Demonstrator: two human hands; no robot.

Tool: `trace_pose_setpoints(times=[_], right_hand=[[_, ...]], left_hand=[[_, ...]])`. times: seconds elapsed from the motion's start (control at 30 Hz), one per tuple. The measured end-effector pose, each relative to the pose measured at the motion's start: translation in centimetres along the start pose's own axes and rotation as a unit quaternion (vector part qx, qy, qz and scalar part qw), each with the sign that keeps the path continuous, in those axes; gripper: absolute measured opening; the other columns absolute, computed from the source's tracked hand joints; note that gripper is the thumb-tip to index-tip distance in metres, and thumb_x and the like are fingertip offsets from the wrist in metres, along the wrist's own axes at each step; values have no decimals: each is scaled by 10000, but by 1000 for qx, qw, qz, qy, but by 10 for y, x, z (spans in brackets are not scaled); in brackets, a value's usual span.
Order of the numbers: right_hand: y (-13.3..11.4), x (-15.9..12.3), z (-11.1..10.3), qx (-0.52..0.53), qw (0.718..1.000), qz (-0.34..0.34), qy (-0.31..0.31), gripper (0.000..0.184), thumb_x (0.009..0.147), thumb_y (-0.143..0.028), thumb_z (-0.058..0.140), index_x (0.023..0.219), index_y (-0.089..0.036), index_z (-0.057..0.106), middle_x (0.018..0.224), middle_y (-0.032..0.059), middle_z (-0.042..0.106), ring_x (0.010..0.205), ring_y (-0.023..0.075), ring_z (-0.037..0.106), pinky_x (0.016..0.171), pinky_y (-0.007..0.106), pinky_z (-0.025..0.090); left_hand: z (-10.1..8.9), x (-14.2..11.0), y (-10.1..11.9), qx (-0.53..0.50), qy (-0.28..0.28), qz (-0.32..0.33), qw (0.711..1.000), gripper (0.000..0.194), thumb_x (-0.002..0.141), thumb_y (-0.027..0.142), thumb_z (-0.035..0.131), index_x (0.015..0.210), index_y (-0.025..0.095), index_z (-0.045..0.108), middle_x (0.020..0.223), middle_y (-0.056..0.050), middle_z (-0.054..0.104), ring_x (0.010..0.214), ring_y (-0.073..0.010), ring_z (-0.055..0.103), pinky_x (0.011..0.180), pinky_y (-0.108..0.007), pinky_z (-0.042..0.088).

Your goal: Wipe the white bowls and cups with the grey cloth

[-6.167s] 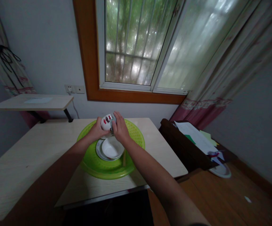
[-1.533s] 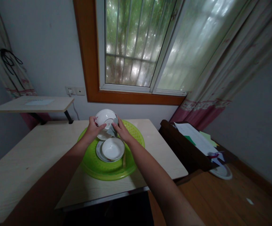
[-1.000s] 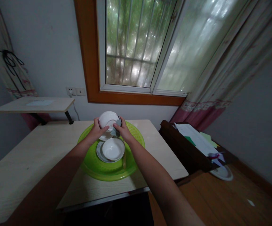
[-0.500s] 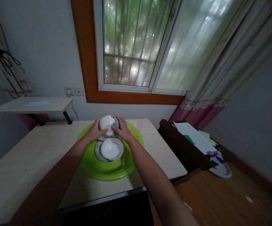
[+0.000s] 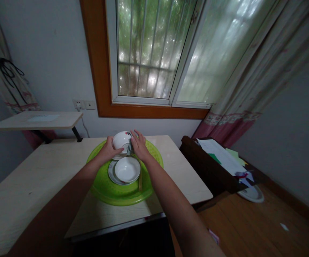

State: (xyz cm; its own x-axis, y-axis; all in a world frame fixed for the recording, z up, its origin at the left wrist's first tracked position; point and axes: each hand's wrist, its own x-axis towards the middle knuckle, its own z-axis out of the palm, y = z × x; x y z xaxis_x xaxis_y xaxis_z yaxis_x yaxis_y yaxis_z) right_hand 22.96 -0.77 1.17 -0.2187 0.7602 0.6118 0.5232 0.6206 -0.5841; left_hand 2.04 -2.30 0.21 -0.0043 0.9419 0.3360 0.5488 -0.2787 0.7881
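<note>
A white bowl with a small red mark is tilted so that its underside and foot ring face me, above the far part of a round green tray. My left hand grips its left side, thumb across the underside. At its right side is my right hand, fingers pointing up, with a grey-green piece that looks like cloth between it and the bowl. Nearer me, a second white bowl stands upright on a small plate. Chopsticks appear to lie beside it on the right.
The tray rests on a pale wooden table. A raised shelf stands at the back left. Right of the table is a dark brown piece of furniture with papers on it. A window is behind.
My right hand has shifted slightly right, its thumb coming off the bowl's underside and its fingers straightening. The bowl has turned a little, showing more of the red mark. My left hand stays on it.
</note>
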Motion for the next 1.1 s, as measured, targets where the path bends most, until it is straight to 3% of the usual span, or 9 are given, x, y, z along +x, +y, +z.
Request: trace_pose_setpoints(times=[0.13,0.27,0.4,0.53,0.67,0.83,0.97,1.1], right_hand=[[1,1,3,43,999,29,-6,659,1019,-607,259,1485,-203,490,1449,148,537,1374,259,465,1201,479,311],[2,1,7,113,989,89,23,667,992,-641,341,1494,-221,467,1486,115,538,1397,251,481,1207,464,324],[-4,0,9,124,985,116,22,714,989,-662,312,1483,-171,472,1498,144,523,1409,255,476,1211,461,325],[-12,-2,8,94,994,52,4,693,1014,-621,284,1521,-165,414,1575,137,427,1480,234,378,1255,448,252],[-23,-4,2,28,998,-55,-25,606,1042,-510,325,1559,-196,346,1638,108,318,1530,221,274,1272,458,219],[-44,-7,-4,-61,981,-167,-78,533,1026,-407,435,1513,-189,438,1614,108,368,1542,260,241,1279,524,163],[-55,-7,-3,-83,971,-200,-105,472,1033,-369,427,1479,-229,489,1553,75,473,1517,240,309,1283,527,141],[-51,-5,-2,-56,981,-169,-72,481,1041,-361,386,1502,-243,462,1575,50,443,1519,221,303,1286,508,155]], left_hand=[[0,0,0,16,3,2,1000,656,616,524,785,1070,239,406,1009,-44,616,872,-229,643,750,-342,499],[2,1,-1,14,8,3,1000,670,599,507,799,1078,230,423,1010,-50,625,858,-222,646,740,-338,506],[3,1,1,-14,7,14,1000,704,591,466,806,1144,213,452,1079,-75,640,907,-231,657,770,-348,525],[1,1,6,-54,2,21,998,724,590,427,809,1201,215,484,1143,-82,658,971,-237,669,821,-350,536],[0,-1,11,-41,-4,17,999,682,583,427,802,1162,201,520,1073,-72,676,906,-234,665,756,-330,529],[-1,-5,15,8,-25,48,998,524,625,336,743,1085,185,542,920,-37,655,760,-190,596,661,-295,472],[0,-5,15,17,-19,78,997,465,632,286,719,1044,171,537,913,-51,645,714,-164,565,654,-297,450],[0,-5,16,15,-13,54,998,486,618,331,740,1028,206,511,839,-1,621,679,-161,567,629,-285,446]])
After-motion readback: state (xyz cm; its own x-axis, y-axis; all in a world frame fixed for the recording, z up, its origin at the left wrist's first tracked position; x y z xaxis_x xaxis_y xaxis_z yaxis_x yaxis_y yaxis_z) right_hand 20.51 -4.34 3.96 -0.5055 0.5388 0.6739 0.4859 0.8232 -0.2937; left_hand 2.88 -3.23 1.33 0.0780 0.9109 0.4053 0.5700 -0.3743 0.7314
